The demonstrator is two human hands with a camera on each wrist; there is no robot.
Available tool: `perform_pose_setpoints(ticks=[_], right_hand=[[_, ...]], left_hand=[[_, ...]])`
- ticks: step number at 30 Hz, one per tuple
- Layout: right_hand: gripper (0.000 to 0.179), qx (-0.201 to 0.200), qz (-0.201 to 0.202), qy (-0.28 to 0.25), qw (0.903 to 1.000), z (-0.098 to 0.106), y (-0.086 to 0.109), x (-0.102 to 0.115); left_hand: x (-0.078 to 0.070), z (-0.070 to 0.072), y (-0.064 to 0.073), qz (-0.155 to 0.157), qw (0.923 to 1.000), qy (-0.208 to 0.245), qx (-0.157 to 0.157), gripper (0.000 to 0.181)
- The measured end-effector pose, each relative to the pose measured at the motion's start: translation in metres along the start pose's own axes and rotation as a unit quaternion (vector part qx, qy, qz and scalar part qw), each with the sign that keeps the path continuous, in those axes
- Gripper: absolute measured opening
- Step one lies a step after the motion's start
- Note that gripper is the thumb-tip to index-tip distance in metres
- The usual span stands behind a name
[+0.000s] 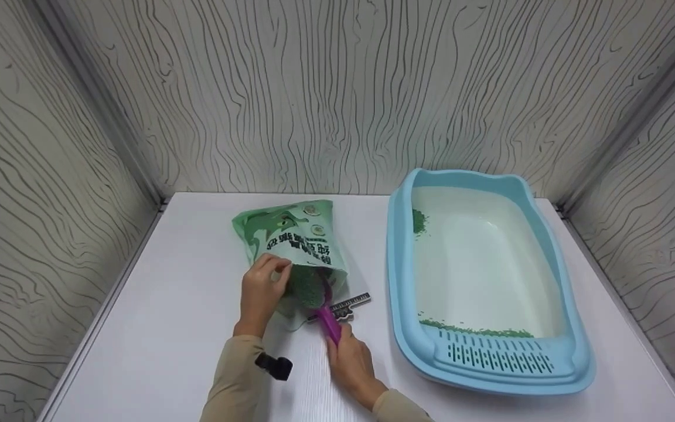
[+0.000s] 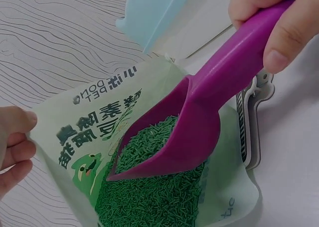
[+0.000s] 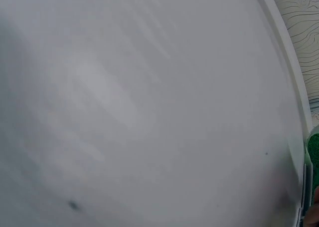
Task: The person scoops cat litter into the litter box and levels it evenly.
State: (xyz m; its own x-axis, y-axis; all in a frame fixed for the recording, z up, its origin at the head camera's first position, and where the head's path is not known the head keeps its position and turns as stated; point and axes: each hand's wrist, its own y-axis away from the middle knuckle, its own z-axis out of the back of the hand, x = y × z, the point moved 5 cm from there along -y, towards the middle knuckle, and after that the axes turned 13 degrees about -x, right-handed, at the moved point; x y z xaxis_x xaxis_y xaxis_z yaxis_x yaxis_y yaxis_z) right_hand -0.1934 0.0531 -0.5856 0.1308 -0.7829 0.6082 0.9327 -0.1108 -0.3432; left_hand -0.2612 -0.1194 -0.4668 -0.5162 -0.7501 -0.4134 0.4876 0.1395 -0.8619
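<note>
A purple scoop [image 2: 199, 122] filled with green litter pellets [image 2: 149, 142] sits tilted in the mouth of a light green cat litter bag [image 1: 290, 234]. My right hand [image 1: 352, 357] grips the scoop by its handle, with the thumb lying along it in the left wrist view. At the bag's opening, my left hand [image 1: 264, 287] pinches the upper edge between thumb and fingers and holds it up. More green pellets [image 2: 154, 202] lie inside the bag under the scoop. The right wrist view shows mostly white tabletop, with a few fingertips [image 3: 313, 212] at its right edge.
To the right stands a light blue litter box [image 1: 399, 281], with green pellets [image 1: 478, 331] along its near inner edge and a small heap at its far left corner. A flat black-and-white item with ruler-like marks [image 1: 352, 303] lies partly under the bag. Patterned wall panels [image 1: 290, 99] border the white table [image 1: 185, 281].
</note>
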Motion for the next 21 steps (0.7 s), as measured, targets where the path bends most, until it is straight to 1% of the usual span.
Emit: perform_pose_setpoints(ticks=[8, 13, 16, 19, 21], right_hand=[[0.024, -0.005, 0.023, -0.016, 0.9996, 0.007, 0.004, -0.001], [0.021, -0.014, 0.050, -0.022, 0.9984, 0.017, 0.013, -0.004], [0.021, -0.007, 0.055, -0.025, 0.9981, 0.022, 0.018, -0.008], [0.022, 0.013, 0.047, -0.034, 0.9982, 0.026, 0.021, -0.013], [0.022, 0.018, 0.050, -0.038, 0.9979, 0.030, 0.022, -0.016]], left_hand=[[-0.001, 0.000, -0.001, -0.002, 1.0000, 0.000, -0.003, 0.011], [0.000, 0.001, 0.000, -0.001, 1.0000, 0.009, 0.000, 0.004], [0.000, 0.001, 0.000, -0.002, 1.0000, 0.009, 0.004, 0.005], [0.000, 0.001, 0.000, -0.003, 0.9999, 0.009, 0.007, 0.006], [0.000, 0.001, 0.000, -0.001, 0.9999, 0.011, 0.009, 0.005]])
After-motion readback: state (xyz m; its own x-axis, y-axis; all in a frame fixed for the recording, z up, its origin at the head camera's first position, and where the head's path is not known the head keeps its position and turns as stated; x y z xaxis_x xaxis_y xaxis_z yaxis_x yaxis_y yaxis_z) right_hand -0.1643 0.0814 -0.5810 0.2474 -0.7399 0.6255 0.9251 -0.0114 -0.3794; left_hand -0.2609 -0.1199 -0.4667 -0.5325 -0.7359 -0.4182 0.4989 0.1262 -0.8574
